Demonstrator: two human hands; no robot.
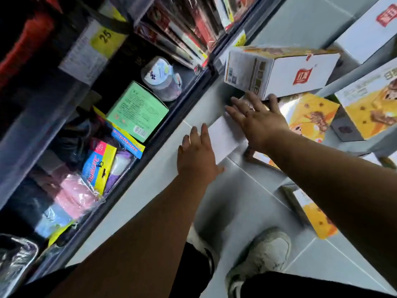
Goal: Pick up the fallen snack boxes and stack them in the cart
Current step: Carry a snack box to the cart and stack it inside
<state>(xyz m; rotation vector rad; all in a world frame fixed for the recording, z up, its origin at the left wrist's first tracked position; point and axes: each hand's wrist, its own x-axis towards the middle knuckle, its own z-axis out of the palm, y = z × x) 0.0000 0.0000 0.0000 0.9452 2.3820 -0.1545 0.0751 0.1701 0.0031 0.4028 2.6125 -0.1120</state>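
Reaching down, the left hand [197, 151] and the right hand [257, 121] are both flat with straight fingers. Each touches one end of a white snack box [227, 136] lying on the floor [247, 190], near the floor's edge along the shelf [116, 189].

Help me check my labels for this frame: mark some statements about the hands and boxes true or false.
1. The left hand and right hand both reach out with straight fingers. True.
2. The left hand is curled round a box. False: it lies open beside a flat white box on the floor.
3. A white box with a red logo lies just past the right hand's fingers. True.
4. The person is barefoot. False: white shoes show.
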